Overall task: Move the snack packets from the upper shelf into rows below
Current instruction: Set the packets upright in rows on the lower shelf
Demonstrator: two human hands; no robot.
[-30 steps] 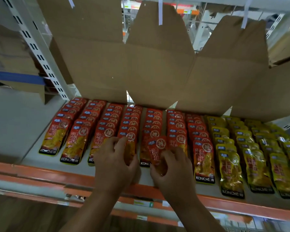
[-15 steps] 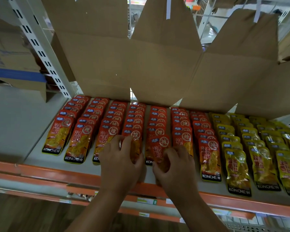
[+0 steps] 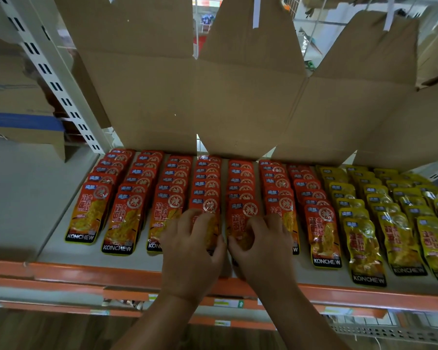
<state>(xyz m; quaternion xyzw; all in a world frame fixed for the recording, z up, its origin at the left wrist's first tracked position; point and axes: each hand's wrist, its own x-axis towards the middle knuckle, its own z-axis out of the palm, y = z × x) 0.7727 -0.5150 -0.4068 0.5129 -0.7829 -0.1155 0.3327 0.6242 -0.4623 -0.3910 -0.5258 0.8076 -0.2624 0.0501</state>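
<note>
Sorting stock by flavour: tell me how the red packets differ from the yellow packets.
Red packets fill the left and middle rows; yellow packets fill the right rows. The left hand and right hand touch red packets, no yellow packets. Red packets make seven rows; fewer yellow rows show. Both carry KONCHEW print and lie overlapped.

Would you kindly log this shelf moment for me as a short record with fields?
Setting: grey shelf with an orange front edge
Red packets: seven overlapping rows, labelled KONCHEW
Yellow packets: rows to the right, running out of frame
Left hand: fingers rest on the fourth red row's front
Right hand: curled fingers pinch the fifth-row front packet
Behind: cardboard box flaps
</note>
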